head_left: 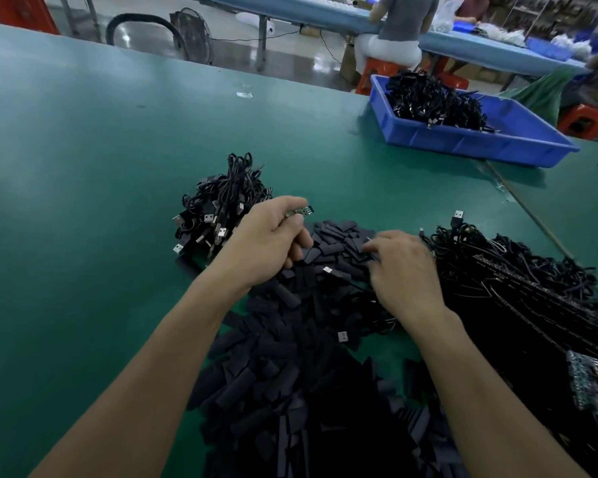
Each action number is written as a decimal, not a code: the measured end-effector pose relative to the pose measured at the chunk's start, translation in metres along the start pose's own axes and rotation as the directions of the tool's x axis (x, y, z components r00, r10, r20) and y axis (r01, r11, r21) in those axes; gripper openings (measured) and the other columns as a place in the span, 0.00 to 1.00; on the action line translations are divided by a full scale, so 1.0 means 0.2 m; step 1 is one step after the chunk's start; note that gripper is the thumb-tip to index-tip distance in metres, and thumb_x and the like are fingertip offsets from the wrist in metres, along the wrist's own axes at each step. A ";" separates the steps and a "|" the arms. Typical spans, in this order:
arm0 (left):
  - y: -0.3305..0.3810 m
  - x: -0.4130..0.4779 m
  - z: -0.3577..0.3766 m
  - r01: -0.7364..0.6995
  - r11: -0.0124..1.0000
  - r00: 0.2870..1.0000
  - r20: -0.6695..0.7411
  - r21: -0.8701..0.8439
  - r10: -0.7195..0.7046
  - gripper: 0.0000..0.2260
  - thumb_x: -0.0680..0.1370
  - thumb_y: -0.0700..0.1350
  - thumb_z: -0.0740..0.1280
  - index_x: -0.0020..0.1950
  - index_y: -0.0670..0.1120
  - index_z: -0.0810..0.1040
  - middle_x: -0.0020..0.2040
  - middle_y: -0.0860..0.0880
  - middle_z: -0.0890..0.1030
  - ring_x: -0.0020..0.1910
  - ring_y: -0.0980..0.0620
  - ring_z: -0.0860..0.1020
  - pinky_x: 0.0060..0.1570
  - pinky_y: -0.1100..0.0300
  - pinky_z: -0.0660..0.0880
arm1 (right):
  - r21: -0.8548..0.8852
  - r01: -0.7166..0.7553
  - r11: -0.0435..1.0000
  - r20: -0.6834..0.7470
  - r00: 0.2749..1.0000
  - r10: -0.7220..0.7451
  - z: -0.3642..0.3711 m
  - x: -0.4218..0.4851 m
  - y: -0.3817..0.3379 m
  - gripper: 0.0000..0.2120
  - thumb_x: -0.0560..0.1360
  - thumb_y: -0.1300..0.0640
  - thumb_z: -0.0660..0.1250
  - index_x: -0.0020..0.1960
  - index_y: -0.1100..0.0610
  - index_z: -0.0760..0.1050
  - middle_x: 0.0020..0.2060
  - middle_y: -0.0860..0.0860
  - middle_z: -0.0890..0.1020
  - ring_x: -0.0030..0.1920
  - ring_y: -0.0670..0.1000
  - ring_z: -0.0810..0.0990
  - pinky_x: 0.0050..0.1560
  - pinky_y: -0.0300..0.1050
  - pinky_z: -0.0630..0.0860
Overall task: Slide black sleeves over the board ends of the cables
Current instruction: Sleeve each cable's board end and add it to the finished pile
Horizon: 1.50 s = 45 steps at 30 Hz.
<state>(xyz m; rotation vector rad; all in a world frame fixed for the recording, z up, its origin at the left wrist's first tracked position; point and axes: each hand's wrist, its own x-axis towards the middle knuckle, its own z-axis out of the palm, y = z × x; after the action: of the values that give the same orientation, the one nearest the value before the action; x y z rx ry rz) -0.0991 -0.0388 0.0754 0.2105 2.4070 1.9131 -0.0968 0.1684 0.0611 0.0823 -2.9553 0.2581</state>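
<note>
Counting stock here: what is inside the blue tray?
A tangled heap of black cables with metal plugs lies in the blue tray; bare blue floor shows at its right. Anything beneath the heap is covered.

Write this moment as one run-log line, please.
left hand: pinches board end | right hand: touches sleeve pile | step: board end unsleeved

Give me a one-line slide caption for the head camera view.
Left hand pinches a cable's board end while the right hand reaches into the black sleeves on the green table.
</note>
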 end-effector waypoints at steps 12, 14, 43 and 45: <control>-0.13 0.06 -0.04 0.039 0.975 0.995 -0.103 0.218 -0.017 0.04 0.85 0.47 0.58 0.59 0.52 0.70 0.35 0.51 0.73 0.25 0.60 0.68 0.26 0.66 0.67 | 0.047 0.158 0.986 0.246 0.955 -0.165 0.14 0.02 -0.22 0.21 0.81 0.45 0.64 0.69 0.56 0.72 0.61 0.55 0.73 0.63 0.58 0.71 0.63 0.54 0.72; -0.13 0.06 -0.03 0.021 0.976 0.997 -0.083 0.217 -0.003 0.08 0.85 0.45 0.58 0.63 0.49 0.74 0.35 0.52 0.73 0.26 0.59 0.70 0.29 0.63 0.68 | 0.072 0.159 0.985 0.218 0.961 -0.171 0.14 0.01 -0.22 0.20 0.78 0.45 0.68 0.65 0.55 0.75 0.58 0.53 0.75 0.60 0.57 0.73 0.61 0.54 0.73; -0.14 0.05 0.01 -0.008 0.984 0.998 0.063 0.178 -0.003 0.07 0.83 0.42 0.65 0.48 0.53 0.78 0.39 0.55 0.86 0.38 0.59 0.84 0.44 0.55 0.81 | 0.921 -0.093 0.379 0.069 0.995 0.077 0.03 -0.03 -0.07 0.09 0.80 0.65 0.66 0.52 0.52 0.81 0.35 0.48 0.84 0.34 0.45 0.81 0.32 0.36 0.75; -0.13 0.04 0.01 -0.027 0.982 0.999 0.045 0.189 0.019 0.06 0.82 0.42 0.67 0.51 0.52 0.82 0.39 0.55 0.86 0.38 0.60 0.84 0.43 0.56 0.82 | 0.937 -0.072 0.342 0.049 0.996 0.074 0.02 -0.03 -0.06 0.10 0.80 0.65 0.65 0.53 0.52 0.81 0.35 0.48 0.84 0.35 0.44 0.80 0.34 0.36 0.76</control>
<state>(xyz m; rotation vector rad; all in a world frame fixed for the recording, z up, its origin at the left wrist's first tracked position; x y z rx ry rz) -0.1079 -0.0425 0.0500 0.2871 2.5679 1.6683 -0.0902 0.1555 0.0588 0.0852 -2.3237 1.9533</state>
